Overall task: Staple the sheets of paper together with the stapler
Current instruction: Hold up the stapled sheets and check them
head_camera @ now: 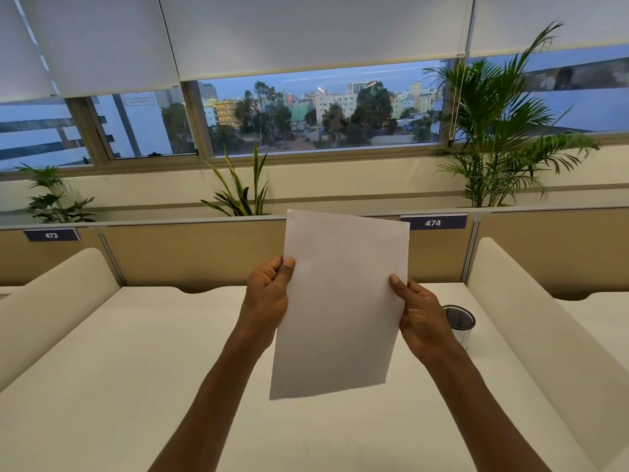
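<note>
I hold the sheets of paper (pixel 340 301) upright in the air above the desk (pixel 136 369). My left hand (pixel 267 298) pinches the left edge, thumb in front; my right hand (pixel 422 318) pinches the right edge likewise. I judge I am squaring the sheets before stapling. No stapler is in view, so next I must find it. Just beyond my right hand stands a mesh cup (pixel 459 323); its contents are hidden.

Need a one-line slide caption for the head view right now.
Both hands, left hand and right hand, hold blank paper upright above the desk; no stapler visible.
</note>
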A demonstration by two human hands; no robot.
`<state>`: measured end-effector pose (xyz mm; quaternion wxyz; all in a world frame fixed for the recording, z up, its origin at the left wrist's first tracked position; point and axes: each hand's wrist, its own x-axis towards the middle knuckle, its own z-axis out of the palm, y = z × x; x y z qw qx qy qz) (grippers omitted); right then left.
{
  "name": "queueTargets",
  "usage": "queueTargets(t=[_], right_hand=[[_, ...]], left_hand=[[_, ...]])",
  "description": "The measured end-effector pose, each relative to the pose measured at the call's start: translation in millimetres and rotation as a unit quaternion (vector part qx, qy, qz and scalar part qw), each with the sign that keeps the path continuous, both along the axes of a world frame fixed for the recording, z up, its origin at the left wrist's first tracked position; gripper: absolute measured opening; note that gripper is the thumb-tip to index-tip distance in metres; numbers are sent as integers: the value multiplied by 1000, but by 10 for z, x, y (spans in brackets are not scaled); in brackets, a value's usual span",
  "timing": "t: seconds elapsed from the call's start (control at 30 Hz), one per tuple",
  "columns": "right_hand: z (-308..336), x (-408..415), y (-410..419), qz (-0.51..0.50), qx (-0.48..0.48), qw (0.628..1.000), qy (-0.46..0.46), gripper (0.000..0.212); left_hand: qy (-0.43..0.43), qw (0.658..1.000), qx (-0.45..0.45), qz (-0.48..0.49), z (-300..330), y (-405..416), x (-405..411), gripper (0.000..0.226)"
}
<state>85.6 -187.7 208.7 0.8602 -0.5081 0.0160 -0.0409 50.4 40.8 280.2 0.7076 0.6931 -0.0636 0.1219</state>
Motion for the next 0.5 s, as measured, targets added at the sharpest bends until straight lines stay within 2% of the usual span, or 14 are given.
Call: queueTargets(t=[0.1, 0.23, 0.37, 0.5], right_hand=[[23, -23, 37, 0, -4, 1000, 2, 33], [28, -38, 67, 11, 5, 1000, -1, 42], [17, -45, 78, 13, 11, 1000, 1, 15], [6, -41, 83, 9, 2, 1000, 6, 23]], left_hand=[[8, 1000, -9, 8, -28, 21, -7, 26], [18, 1000, -16, 14, -50, 44, -4, 27], [24, 999, -15, 18, -76, 49, -6, 28], [22, 999, -20, 15, -89, 51, -2, 28]])
